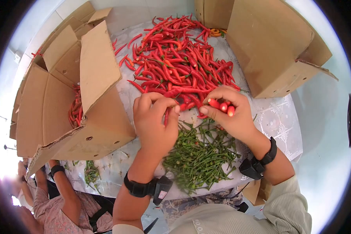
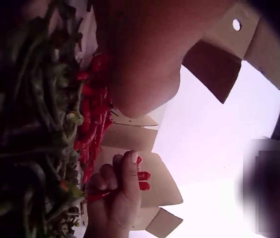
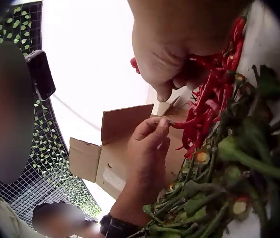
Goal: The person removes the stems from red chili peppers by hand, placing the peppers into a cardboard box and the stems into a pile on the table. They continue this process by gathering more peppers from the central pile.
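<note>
My left hand (image 1: pixel 156 121) pinches a red chili pepper (image 3: pixel 182 125) at its stem end, between thumb and forefinger. Three chili peppers with pale, stemless ends (image 1: pixel 230 111) poke out of my right hand (image 1: pixel 236 113), whose fingers curl round them. The two hands face each other, a little apart, over the near edge of a large heap of red chili peppers (image 1: pixel 175 66). Below them lies a pile of green chili stems (image 1: pixel 200 160), which fills the foreground of both wrist views.
An open cardboard box (image 1: pixel 101 132) with red chilies inside stands at the left, and another cardboard box (image 1: pixel 265 46) at the right. A pale patterned cloth (image 1: pixel 278 117) covers the table. Another person's arm (image 1: pixel 66 195) is at the lower left, near a small stem pile (image 1: pixel 91 173).
</note>
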A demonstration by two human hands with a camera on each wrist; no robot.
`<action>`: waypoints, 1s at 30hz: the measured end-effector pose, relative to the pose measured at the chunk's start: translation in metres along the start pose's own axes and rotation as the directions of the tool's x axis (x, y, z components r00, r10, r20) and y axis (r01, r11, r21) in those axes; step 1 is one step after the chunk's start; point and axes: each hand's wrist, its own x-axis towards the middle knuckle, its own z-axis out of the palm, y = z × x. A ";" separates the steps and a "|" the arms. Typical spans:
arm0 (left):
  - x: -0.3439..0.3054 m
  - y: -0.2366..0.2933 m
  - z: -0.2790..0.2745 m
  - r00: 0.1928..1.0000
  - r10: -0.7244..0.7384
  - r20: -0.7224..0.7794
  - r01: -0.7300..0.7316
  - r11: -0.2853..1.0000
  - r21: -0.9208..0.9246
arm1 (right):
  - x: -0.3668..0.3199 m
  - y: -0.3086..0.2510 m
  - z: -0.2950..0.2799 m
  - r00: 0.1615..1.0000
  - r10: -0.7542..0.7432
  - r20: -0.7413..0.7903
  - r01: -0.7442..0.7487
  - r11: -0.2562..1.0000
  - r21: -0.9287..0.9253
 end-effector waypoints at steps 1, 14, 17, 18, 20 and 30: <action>-0.001 0.003 -0.001 1.000 -0.014 -0.004 0.013 0.997 -0.073 | 0.000 -0.001 0.000 1.000 0.006 0.011 -0.006 1.000 0.024; -0.007 0.010 -0.003 0.984 -0.099 0.147 0.164 0.820 -0.549 | -0.004 -0.031 0.000 0.986 -0.030 0.162 0.038 0.998 -0.049; -0.009 0.008 -0.004 0.982 -0.067 0.176 0.151 0.839 -0.523 | -0.004 -0.030 -0.001 0.975 -0.050 0.214 0.062 0.997 -0.050; -0.009 0.006 -0.004 0.981 -0.055 0.186 0.145 0.844 -0.517 | -0.004 -0.029 0.000 0.972 -0.059 0.227 0.070 0.997 -0.042; -0.008 0.004 -0.004 0.976 -0.035 0.217 0.150 0.826 -0.544 | -0.004 -0.028 0.000 0.966 -0.062 0.253 0.069 0.997 -0.017; -0.006 -0.001 -0.007 0.920 0.011 0.391 0.294 0.641 -0.709 | -0.002 -0.031 -0.011 0.889 0.101 0.447 -0.205 0.960 0.192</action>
